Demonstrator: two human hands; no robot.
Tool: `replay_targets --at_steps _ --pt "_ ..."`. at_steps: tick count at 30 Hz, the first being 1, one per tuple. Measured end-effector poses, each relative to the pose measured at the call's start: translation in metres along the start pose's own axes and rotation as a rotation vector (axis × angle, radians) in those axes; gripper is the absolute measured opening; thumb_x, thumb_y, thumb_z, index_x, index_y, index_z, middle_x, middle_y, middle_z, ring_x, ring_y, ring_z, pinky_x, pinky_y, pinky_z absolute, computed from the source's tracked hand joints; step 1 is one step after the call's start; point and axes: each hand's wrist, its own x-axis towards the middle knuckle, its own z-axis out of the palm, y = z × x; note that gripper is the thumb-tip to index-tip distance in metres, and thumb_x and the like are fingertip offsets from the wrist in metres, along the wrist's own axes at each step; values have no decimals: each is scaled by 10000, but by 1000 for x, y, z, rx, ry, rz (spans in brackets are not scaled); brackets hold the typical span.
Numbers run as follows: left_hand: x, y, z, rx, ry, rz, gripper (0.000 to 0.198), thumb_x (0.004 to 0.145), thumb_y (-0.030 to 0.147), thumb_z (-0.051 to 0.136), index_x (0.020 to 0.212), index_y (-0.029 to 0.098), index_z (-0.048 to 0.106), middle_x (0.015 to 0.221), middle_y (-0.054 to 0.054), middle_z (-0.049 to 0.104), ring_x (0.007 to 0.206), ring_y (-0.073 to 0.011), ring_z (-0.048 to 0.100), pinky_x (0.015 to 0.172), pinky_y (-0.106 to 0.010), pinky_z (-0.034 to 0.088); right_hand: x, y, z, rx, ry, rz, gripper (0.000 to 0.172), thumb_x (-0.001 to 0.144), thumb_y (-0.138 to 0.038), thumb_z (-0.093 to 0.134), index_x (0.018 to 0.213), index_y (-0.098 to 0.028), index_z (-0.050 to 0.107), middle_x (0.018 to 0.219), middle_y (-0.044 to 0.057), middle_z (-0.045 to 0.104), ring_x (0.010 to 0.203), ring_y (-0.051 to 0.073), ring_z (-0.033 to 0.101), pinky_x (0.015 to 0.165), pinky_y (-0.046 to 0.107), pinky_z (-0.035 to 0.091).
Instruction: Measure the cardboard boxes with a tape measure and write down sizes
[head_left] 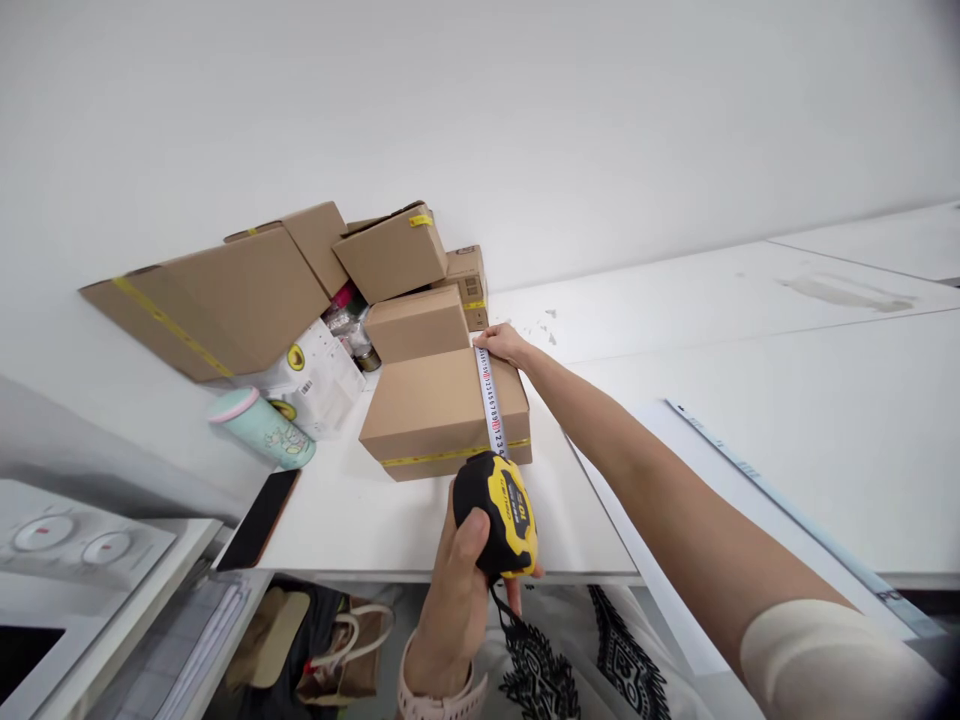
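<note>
My left hand (459,590) grips a yellow and black tape measure (499,512) at the near edge of the white table (352,510). Its white blade (489,395) runs across the top of a closed cardboard box (431,405) with a yellow strip on its front. My right hand (501,343) pinches the blade's end down at the box's far right corner. The blade lies along the box's right side.
More cardboard boxes (394,255) are piled behind, with a large flattened one (217,300) at the left. A mint tumbler (262,428) lies on its side beside a white avocado-print bag (322,380). A black phone (261,518) rests at the table's edge. A bag (349,660) sits under the table.
</note>
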Motion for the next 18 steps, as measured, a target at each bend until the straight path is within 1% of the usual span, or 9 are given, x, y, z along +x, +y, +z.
replay_targets --at_steps 3,5,7,10,13,18 --pt "-6 -9 3 -17 22 27 740 657 775 672 1296 426 541 988 -135 671 614 -245 655 362 -323 341 -2 0 0 26 -22 -10 151 715 -227 727 655 -190 594 670 12 645 633 146 599 607 267 497" --pt "-10 -15 4 -22 14 70 643 726 749 645 1238 364 589 910 -124 670 619 -235 659 360 -296 358 -2 1 -1 37 -33 -8 151 718 -225 717 652 -188 587 667 11 644 624 147 600 604 270 503" --pt "-13 -18 5 -29 16 117 555 810 704 603 1160 273 618 834 -101 663 645 -225 672 372 -250 387 -1 2 -1 42 -37 -3 151 724 -226 707 654 -189 579 659 9 639 616 147 598 602 274 507" --pt "-15 -20 5 -41 14 157 505 865 661 580 1032 187 632 765 -79 659 621 -195 661 382 -200 409 -1 3 0 46 -39 1 158 725 -223 702 652 -188 567 650 8 631 607 146 595 596 272 507" --pt "-15 -19 6 -29 4 158 515 853 663 603 987 168 649 757 -91 669 605 -187 652 375 -191 420 0 3 0 40 -38 -2 169 719 -227 710 644 -186 565 649 13 630 600 148 591 591 274 504" --pt "-15 -16 11 -24 -6 180 505 839 644 637 1024 175 652 799 -92 675 611 -181 653 376 -188 436 2 5 -1 12 -39 -22 142 718 -260 728 673 -183 617 652 12 636 602 148 580 600 274 496"
